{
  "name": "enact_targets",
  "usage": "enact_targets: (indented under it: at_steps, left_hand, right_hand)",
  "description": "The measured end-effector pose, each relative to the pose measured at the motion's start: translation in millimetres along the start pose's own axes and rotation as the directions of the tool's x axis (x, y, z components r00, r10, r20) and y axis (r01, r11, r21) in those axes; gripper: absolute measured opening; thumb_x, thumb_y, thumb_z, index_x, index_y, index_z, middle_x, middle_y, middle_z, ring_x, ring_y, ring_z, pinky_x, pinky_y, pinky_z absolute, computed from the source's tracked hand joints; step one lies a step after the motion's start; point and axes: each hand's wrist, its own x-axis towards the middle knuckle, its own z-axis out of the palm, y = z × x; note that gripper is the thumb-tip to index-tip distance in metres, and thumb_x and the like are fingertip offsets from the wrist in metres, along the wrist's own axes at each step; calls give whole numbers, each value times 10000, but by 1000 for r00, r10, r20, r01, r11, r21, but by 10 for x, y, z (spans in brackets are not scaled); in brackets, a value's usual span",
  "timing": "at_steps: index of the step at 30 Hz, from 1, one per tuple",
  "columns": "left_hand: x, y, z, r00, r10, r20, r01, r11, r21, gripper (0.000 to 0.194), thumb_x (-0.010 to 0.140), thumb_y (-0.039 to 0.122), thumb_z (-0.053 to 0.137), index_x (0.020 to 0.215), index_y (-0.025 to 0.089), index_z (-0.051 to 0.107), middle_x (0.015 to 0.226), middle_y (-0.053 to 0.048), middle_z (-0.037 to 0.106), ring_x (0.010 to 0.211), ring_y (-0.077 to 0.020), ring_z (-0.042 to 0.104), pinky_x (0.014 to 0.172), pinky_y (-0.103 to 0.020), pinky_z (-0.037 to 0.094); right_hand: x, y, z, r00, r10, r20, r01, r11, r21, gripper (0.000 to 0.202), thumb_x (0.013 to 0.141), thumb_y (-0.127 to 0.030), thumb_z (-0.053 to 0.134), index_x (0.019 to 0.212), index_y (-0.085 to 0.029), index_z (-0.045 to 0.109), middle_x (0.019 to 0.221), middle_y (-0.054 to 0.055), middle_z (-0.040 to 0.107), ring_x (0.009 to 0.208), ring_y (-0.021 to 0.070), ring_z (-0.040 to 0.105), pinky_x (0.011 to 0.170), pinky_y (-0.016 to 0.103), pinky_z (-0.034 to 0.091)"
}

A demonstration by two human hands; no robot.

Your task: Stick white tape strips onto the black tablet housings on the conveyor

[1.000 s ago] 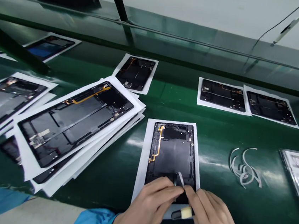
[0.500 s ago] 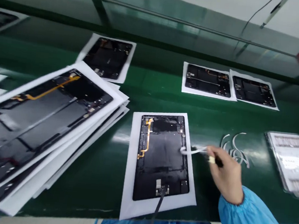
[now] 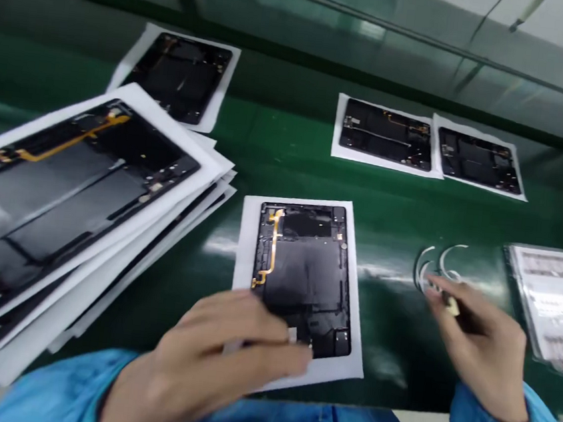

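In front of me a black tablet housing (image 3: 305, 274) lies open on a white sheet (image 3: 345, 369), with an orange flex cable (image 3: 274, 244) along its left side. My left hand (image 3: 216, 352) reaches over its lower edge, fingers stretched out and blurred, hiding the connector area there. To the right, my right hand (image 3: 484, 340) is closed round a small object with a cream-coloured end (image 3: 451, 305); the rest of it is hidden. Its fingertips are at a small pile of curved white strips (image 3: 452, 256); whether they grip one is unclear.
At left stands a skewed stack of sheets with a tablet housing (image 3: 83, 183) on top. More housings on white sheets lie farther back, one at back left (image 3: 179, 79), two at back right (image 3: 390, 135). A clear plastic tray (image 3: 548, 299) is at right on the green table (image 3: 278, 143).
My right hand has moved right, from beside the housing to the strip pile; the white strip that trailed from it over the housing is gone. My left hand has come in over the lower edge.
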Motion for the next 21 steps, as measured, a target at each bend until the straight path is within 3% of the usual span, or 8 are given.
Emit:
enact_targets:
  at_steps: [1,3,6,10,13,15,17,21]
  left_hand:
    - [126,-46,29,1000,8,-21,-8,1000,-12,149,933,219,616,989,265,746,812,-6,695,645,-118,652,589,-230,563]
    - [312,-152,97,999,-25,-46,22,997,-75,104,892,159,674,963,200,737,814,-20,666,682,-113,644,609,-218,554]
    - [449,-285,176,991,-123,-60,108,971,-214,100,862,130,703,946,178,730,821,-14,661,707,-100,636,629,-200,542]
    - [351,-311,228,950,-284,-128,252,942,-220,228,875,288,703,1088,207,697,868,-22,685,762,-136,634,702,-260,549]
    - [-12,-214,346,887,-391,-246,392,919,-49,267,958,334,582,1191,219,643,1040,-67,676,950,-186,627,857,-338,537]
    - [-334,-130,468,927,-337,-166,359,925,125,252,987,304,526,1196,231,647,1151,-87,647,1108,-222,579,935,-366,504]
    - [-615,-54,583,965,-261,16,246,929,278,280,985,336,523,1222,257,651,1256,-87,619,1239,-267,502,1002,-403,455]
    - [-825,25,694,956,-229,183,126,886,447,363,965,463,526,1255,278,642,1349,-47,600,1309,-291,447,1087,-431,347]
  right_hand:
    - [63,-189,77,991,-82,108,70,991,114,200,853,-311,676,1031,-248,743,891,29,746,730,175,692,649,254,534]
    - [188,-519,240,923,-225,313,124,942,312,200,852,-270,690,1046,-242,731,860,12,734,705,144,677,631,222,523]
    - [344,-792,462,824,-337,455,88,869,486,140,853,-197,687,981,-232,729,792,-17,710,655,109,646,597,195,492]
    - [461,-801,661,825,-337,453,47,840,540,103,862,-144,652,850,-223,717,766,-30,708,646,96,632,574,185,459]
    - [499,-735,779,855,-293,427,33,854,519,61,860,-197,671,810,-209,705,736,-28,697,632,97,617,560,183,446]
    - [515,-703,860,871,-267,413,23,861,508,91,861,-227,676,776,-197,688,701,-27,672,608,95,592,544,189,427]
    - [531,-678,933,875,-255,412,15,864,503,119,865,-237,668,756,-190,673,676,-30,644,586,91,563,525,196,402]
    - [562,-627,1040,883,-234,408,4,871,491,126,866,-219,659,745,-186,654,689,-28,628,594,89,539,521,204,374]
